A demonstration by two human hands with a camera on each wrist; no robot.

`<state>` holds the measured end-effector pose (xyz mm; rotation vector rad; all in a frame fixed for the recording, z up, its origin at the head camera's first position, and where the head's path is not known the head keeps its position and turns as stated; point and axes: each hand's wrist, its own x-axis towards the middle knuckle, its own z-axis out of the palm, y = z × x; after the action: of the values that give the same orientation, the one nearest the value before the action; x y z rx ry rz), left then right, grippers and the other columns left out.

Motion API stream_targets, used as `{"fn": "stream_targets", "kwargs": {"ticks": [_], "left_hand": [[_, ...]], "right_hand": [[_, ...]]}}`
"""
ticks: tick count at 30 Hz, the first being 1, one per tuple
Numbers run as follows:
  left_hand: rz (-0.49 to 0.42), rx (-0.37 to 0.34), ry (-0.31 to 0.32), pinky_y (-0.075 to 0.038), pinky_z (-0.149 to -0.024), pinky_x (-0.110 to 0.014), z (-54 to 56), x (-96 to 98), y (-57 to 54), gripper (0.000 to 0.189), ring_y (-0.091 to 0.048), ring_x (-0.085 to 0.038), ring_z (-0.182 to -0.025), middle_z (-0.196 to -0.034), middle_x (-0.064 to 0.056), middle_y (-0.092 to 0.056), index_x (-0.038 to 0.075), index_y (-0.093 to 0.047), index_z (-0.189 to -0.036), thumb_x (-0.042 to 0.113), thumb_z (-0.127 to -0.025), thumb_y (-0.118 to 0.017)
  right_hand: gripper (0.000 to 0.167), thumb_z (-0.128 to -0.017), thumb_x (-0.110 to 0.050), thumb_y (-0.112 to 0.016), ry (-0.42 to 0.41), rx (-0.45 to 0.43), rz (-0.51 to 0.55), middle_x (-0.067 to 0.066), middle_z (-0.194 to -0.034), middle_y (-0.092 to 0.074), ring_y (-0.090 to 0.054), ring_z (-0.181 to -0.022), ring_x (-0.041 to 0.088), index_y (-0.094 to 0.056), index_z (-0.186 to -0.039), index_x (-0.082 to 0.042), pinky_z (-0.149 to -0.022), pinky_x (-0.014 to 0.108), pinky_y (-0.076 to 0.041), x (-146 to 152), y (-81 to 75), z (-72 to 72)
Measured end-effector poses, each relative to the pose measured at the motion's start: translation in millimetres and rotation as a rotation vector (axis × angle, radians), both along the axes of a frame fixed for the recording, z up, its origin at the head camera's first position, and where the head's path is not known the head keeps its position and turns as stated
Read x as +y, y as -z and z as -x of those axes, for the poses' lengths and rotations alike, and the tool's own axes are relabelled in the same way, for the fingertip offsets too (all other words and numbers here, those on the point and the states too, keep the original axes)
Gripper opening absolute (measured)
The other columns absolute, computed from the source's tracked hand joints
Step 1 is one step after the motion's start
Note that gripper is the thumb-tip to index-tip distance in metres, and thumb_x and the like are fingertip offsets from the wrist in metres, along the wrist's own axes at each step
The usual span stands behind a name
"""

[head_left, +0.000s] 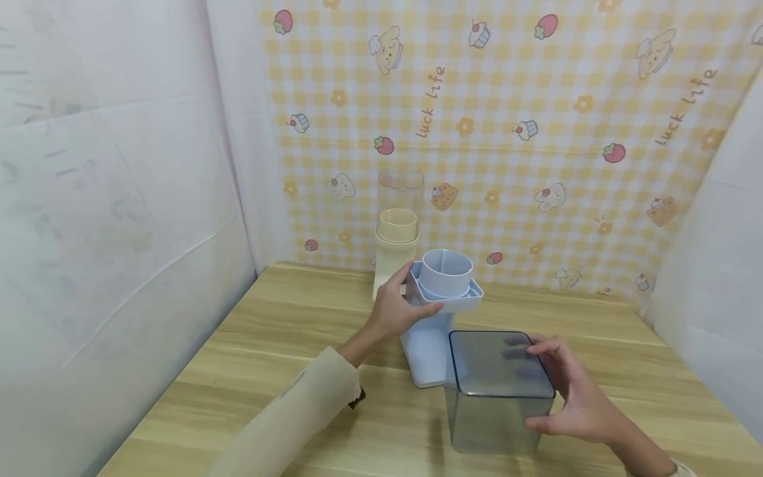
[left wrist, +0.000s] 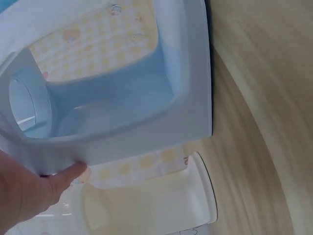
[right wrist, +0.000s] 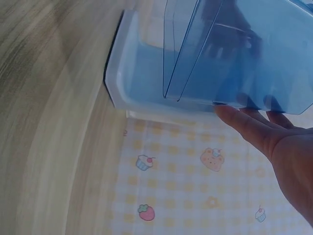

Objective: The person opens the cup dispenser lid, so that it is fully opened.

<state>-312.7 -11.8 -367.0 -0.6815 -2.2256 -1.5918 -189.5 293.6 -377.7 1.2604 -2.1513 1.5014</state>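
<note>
Location: the smoke-tinted square-section container [head_left: 497,391] is in the right hand [head_left: 572,394], at 5 o'clock from the pale-blue dispenser stand [head_left: 430,338]. The right wrist view shows its lower edge clear of the wood. Contact between container and stand cannot be confirmed.

Grip, right: thumb against the near side, fingers round the far side, pinching the container from 3 o'clock. Grip, left: the left hand [head_left: 399,308] grips the stand's square tray [head_left: 461,305] at 8 o'clock from the round collar [head_left: 446,281], thumb along the front lip.

Handling: the container is probably light, stiff, thin-walled plastic; expect smooth walls to slip and hard knocks to crack or scratch them. Hold two opposite walls below the rim. The stand is likely rigid and light, with a high tray; steady it at the tray edge or upright to limit tipping.

Surface and room: flat wood-grain tabletop [head_left: 208,397]. A cream dispenser [head_left: 396,255] with a clear cylinder [head_left: 401,192] stands at 11 o'clock from the blue stand. A yellow-checked backdrop [head_left: 524,73] hangs at 12 o'clock; white sheeting [head_left: 119,199] encloses 9 and 3 o'clock.
</note>
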Motion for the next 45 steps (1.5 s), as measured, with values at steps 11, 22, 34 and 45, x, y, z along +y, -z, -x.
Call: {"fn": "stream_targets", "kwargs": {"ticks": [11, 22, 34, 45], "left_hand": [[-0.013, 0.025, 0.051, -0.050, -0.096, -0.043, 41.1, 16.7, -8.0, 0.092, -0.052, -0.032, -0.130, -0.147, -0.020, -0.047, -0.002, -0.037, -0.150, 0.025, -0.076, -0.086], [0.004, 0.029, 0.056, -0.055, -0.089, -0.038, 73.7, 29.4, -7.6, 0.093, -0.059, -0.039, -0.120, -0.144, -0.021, -0.050, -0.002, -0.038, -0.149, 0.031, -0.076, -0.085], [-0.027, 0.041, 0.056, -0.051, -0.096, -0.042, 90.8, 40.3, 6.3, 0.086, -0.051, -0.034, -0.131, -0.150, -0.017, -0.045, -0.002, -0.041, -0.148, 0.028, -0.079, -0.083], [0.130, 0.008, 0.055, -0.029, -0.116, -0.044, 98.4, 38.5, -6.1, 0.084, -0.033, -0.030, -0.143, -0.152, -0.011, -0.044, 0.003, -0.045, -0.147, 0.035, -0.079, -0.084]], "right_hand": [[0.090, -0.054, 0.018, -0.086, 0.056, 0.000, -0.012, 0.003, -0.136, -0.043, -0.054, -0.113, 0.009, -0.032, -0.127, 0.012, -0.091, 0.017, -0.046, -3, 5.5, 4.2], [0.085, -0.061, 0.008, -0.089, 0.204, -0.060, -0.041, 0.008, -0.127, -0.049, -0.056, -0.110, 0.006, -0.037, -0.127, 0.004, -0.084, 0.022, -0.052, -13, 17.0, 14.1], [0.080, -0.066, 0.004, -0.088, 0.239, -0.198, -0.045, 0.023, -0.129, -0.042, -0.059, -0.106, 0.009, -0.036, -0.126, 0.000, -0.078, 0.030, -0.056, -15, 32.7, 33.7], [0.079, -0.068, 0.006, -0.085, 0.235, -0.231, -0.041, 0.020, -0.128, -0.043, -0.061, -0.103, 0.012, -0.034, -0.128, -0.001, -0.077, 0.030, -0.056, -11, 40.0, 44.4]]}}
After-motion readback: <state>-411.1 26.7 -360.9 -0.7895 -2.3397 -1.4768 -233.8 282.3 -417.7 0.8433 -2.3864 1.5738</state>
